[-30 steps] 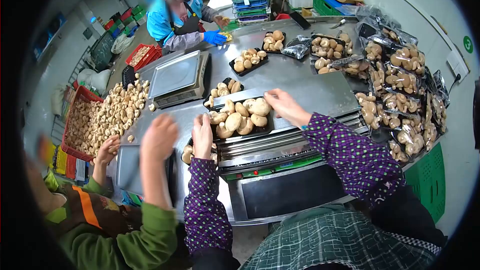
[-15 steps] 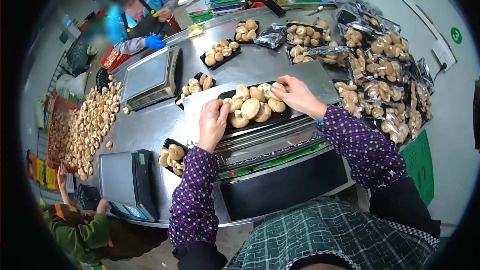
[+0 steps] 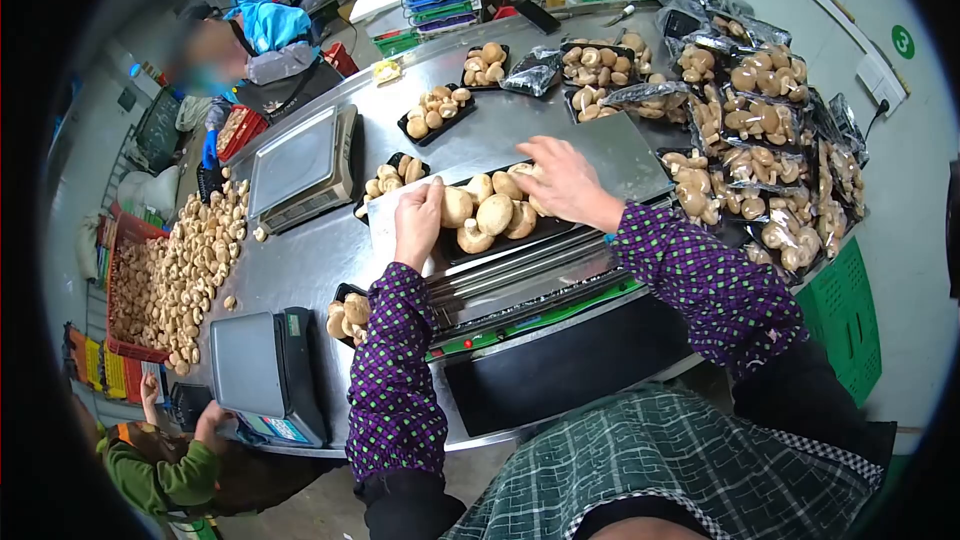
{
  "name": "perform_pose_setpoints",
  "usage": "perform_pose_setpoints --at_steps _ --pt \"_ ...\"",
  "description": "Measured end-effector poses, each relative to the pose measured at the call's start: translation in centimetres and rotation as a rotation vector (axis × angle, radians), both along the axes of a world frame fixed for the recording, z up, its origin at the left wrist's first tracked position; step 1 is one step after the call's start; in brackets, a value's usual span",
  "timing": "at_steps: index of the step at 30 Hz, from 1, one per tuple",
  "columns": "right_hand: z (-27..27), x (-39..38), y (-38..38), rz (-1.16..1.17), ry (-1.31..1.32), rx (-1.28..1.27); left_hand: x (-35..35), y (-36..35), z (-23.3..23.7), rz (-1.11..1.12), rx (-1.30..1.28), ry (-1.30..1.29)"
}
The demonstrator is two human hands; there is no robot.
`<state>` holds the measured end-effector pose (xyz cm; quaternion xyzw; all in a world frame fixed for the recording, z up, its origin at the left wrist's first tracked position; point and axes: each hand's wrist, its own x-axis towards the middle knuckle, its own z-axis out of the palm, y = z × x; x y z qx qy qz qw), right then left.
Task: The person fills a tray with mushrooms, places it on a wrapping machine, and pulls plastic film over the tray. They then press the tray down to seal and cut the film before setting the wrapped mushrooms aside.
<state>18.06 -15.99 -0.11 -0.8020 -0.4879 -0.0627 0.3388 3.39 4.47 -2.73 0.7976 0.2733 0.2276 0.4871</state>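
A black tray of mushrooms [image 3: 493, 215] lies on the metal plate of the wrapping machine [image 3: 520, 275] in front of me. My left hand [image 3: 415, 225] is at the tray's left end, fingers closed against a pale mushroom [image 3: 457, 207]. Over the right end, my right hand [image 3: 568, 182] has its fingers stretched and parted, close to the mushrooms there. Its palm side is hidden, so contact is hard to make out. Another small tray of mushrooms [image 3: 350, 316] stands by my left sleeve, and one more [image 3: 392, 178] sits behind my left hand.
Wrapped mushroom trays [image 3: 765, 125] are piled at the right. Loose mushrooms [image 3: 200, 260] spill from a red crate [image 3: 135, 325] at the left. Two scales [image 3: 300, 165] [image 3: 245, 365] stand on the metal table. Co-workers [image 3: 160, 455] work at the left and back left.
My right hand has lifted slightly off the right-end mushrooms and spread its fingers. My left hand stays at the left end. The co-worker at the back left has reached toward the loose mushrooms.
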Motion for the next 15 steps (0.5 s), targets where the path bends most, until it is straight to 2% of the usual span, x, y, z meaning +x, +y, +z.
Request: perform_pose_setpoints --at_steps 1,3,4,7,9,11,15 --pt "0.1 -0.4 0.5 0.058 -0.08 0.051 0.6 0.1 -0.5 0.006 0.125 0.012" --pt "-0.3 -1.1 0.6 0.09 -0.032 0.045 1.0 -1.0 -1.1 0.1 0.221 0.054" --pt "-0.8 -1.2 0.5 0.099 -0.088 0.047 1.1 -1.9 -0.9 0.124 0.322 0.009" --pt "-1.6 -1.4 -0.2 0.113 -0.187 0.08 1.4 -4.5 -0.9 0.171 0.444 -0.014" --pt "-1.4 -1.3 -0.4 0.082 -0.145 0.094 1.4 -5.3 -0.7 0.143 0.363 0.045" --pt "-1.0 -1.0 -0.5 0.087 -0.116 0.087 1.8 -6.2 -0.6 0.206 0.327 -0.132" --pt "-0.7 -0.9 -1.0 0.038 -0.098 0.091 2.6 -5.3 -1.4 0.124 0.39 -0.084"
